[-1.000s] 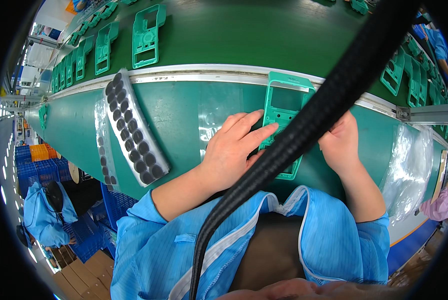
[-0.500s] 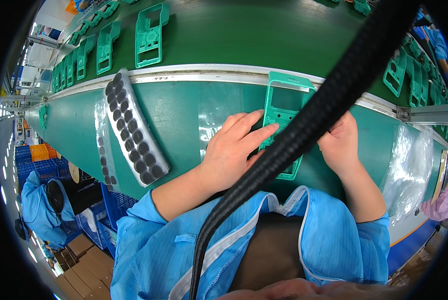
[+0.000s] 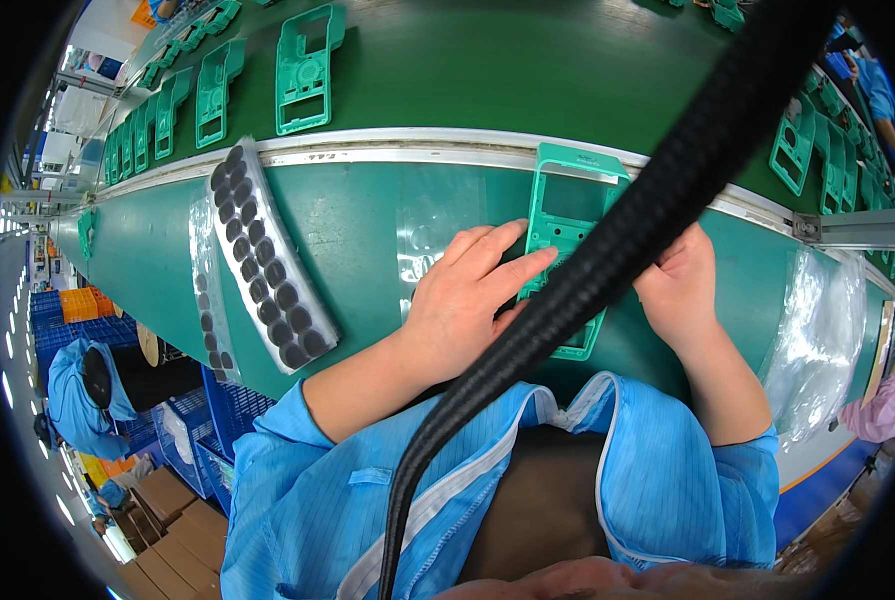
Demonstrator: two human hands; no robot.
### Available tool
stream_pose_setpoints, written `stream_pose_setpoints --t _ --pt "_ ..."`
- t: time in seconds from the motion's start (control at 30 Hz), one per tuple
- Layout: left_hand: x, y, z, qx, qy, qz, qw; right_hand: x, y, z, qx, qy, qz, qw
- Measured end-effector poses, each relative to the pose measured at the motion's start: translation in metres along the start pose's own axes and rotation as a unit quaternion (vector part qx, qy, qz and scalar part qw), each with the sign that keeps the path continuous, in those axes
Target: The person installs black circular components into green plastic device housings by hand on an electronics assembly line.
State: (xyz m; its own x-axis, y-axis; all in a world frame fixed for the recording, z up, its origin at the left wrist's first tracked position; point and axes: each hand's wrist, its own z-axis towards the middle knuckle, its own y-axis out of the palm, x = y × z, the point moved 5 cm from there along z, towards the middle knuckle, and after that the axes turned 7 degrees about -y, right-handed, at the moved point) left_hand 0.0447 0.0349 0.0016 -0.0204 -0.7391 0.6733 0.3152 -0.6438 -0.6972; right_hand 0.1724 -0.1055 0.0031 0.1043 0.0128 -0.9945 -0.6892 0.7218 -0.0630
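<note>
From my end, the left hand (image 3: 468,285) lies palm down, fingers spread across the left edge of the green plastic housing (image 3: 566,233); I can't tell whether it pinches. The right hand (image 3: 683,285) is curled, its grip hidden from me by the braided black cable (image 3: 568,300). The housing lies on the smooth green tabletop (image 3: 358,230). Both hands match the earlier frame, while the belt's openwork housings (image 3: 306,68) have shifted rightward. Round black pads line a whitish sheet (image 3: 265,262).

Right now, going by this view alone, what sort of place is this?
Probably a factory assembly line: similar green plastic housings line a green belt, and blue crates stand beside the bench.
</note>
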Motion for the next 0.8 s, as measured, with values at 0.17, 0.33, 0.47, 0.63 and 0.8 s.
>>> stream_pose_setpoints --t 0.17,0.33,0.47,0.63,0.8 --pt "0.0 0.0 0.0 0.002 -0.001 -0.002 1.0 0.0 0.0 0.0 -0.006 -0.006 -0.012 1.0" --pt "0.002 -0.001 0.0 0.002 0.003 -0.005 1.0 -0.002 0.001 -0.001 -0.004 -0.013 -0.016 1.0" --pt "0.002 0.0 -0.001 0.004 0.01 -0.001 1.0 -0.003 0.001 -0.001 0.003 -0.022 -0.022 1.0" --pt "0.006 0.002 -0.001 -0.002 -0.01 0.024 1.0 -0.003 0.001 0.0 -0.008 -0.035 -0.047 0.998" --pt "0.012 0.002 -0.003 -0.004 -0.02 0.079 0.997 -0.003 0.001 -0.001 -0.005 -0.038 -0.048 0.998"
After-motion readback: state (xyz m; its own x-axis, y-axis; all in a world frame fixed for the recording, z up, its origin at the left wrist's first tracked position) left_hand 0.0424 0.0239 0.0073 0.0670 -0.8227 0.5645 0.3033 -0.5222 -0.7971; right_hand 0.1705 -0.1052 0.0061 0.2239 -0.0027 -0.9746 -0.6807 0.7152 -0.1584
